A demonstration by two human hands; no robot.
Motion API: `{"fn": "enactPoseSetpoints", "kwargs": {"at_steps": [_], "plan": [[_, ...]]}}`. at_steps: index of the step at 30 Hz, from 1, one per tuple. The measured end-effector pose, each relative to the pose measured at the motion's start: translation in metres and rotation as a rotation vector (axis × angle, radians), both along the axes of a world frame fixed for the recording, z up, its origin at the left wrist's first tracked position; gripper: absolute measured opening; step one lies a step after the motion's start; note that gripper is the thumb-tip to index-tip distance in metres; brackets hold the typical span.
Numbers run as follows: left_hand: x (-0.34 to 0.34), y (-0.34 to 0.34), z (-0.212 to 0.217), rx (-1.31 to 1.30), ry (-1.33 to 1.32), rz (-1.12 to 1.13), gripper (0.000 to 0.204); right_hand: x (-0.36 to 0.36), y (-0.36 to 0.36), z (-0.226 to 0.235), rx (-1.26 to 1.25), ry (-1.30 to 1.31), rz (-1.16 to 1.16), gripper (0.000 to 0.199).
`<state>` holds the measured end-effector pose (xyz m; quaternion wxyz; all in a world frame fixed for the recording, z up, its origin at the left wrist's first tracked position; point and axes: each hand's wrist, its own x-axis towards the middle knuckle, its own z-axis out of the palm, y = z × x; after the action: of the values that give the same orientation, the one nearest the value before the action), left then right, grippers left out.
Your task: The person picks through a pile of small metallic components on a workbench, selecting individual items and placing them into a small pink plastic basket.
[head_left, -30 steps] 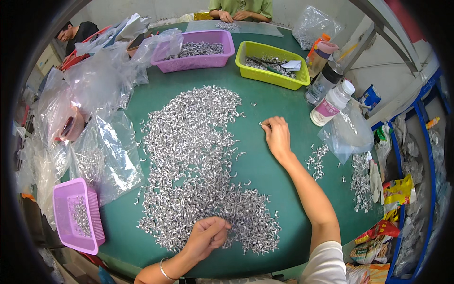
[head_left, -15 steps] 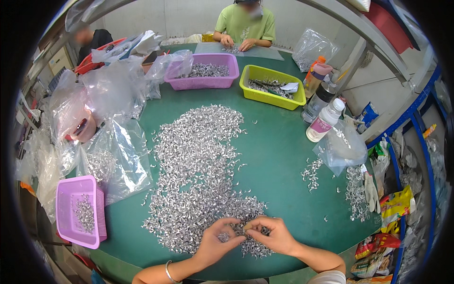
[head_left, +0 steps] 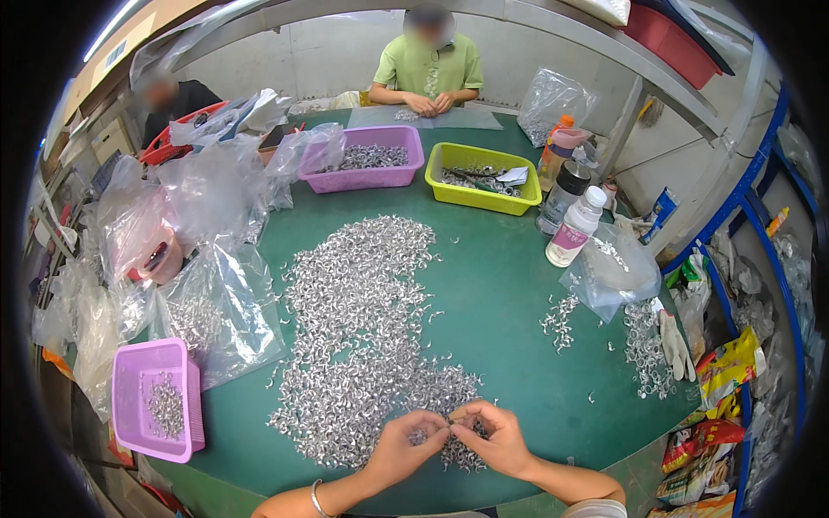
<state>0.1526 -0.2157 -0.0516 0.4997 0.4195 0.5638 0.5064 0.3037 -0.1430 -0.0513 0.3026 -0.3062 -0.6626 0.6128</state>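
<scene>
A broad heap of small curved silver metal pieces (head_left: 354,345) runs down the middle of the green table. Over its near right end, my left hand (head_left: 404,447) and my right hand (head_left: 499,442) meet at the fingertips. Both are closed in a pinch, thumb against fingers. Whatever sits between the tips is too small to make out. Silver pieces show in the gap inside my left hand's curl; I cannot tell if they are held or lie beneath. A tan patch covers a right fingertip. There is a bangle (head_left: 319,498) on my left wrist.
Purple baskets with metal pieces stand at near left (head_left: 157,345) and far middle (head_left: 358,183). Beside the far one is a yellow-green basket (head_left: 484,200). Bottles, including a white one (head_left: 573,231), stand right. Plastic bags (head_left: 233,302) cover the left. A co-worker (head_left: 427,73) sits opposite.
The whole view has shifted slightly, with the table's contents lying a little differently in the picture. My hands stay together over the heap, fingertips now closer. The co-worker opposite has brought their hands nearer each other.
</scene>
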Motion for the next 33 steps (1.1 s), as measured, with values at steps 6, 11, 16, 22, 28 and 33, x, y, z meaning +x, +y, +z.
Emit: {"fn": "enactPoseSetpoints", "kwargs": {"at_steps": [6,11,16,22,28,33], "plan": [[-0.001,0.000,-0.006,-0.080,-0.239,0.021,0.010,-0.005,0.000,-0.012,-0.314,0.192,0.046,0.018],[-0.003,-0.004,-0.011,-0.091,-0.306,0.015,0.010,-0.006,-0.001,-0.022,-0.259,0.134,0.068,0.018],[-0.006,-0.005,-0.018,-0.089,-0.290,-0.005,0.012,-0.006,-0.001,-0.025,-0.167,0.080,0.073,0.018],[-0.008,-0.005,-0.023,-0.128,-0.353,-0.024,0.013,-0.004,-0.001,-0.023,-0.075,0.037,0.076,0.016],[-0.011,-0.006,-0.024,-0.164,-0.351,-0.040,0.015,-0.005,0.001,-0.016,-0.019,0.002,0.073,0.014],[-0.011,-0.005,-0.024,-0.169,-0.354,-0.037,0.016,-0.005,0.002,-0.016,0.014,0.001,0.083,0.014]]}}
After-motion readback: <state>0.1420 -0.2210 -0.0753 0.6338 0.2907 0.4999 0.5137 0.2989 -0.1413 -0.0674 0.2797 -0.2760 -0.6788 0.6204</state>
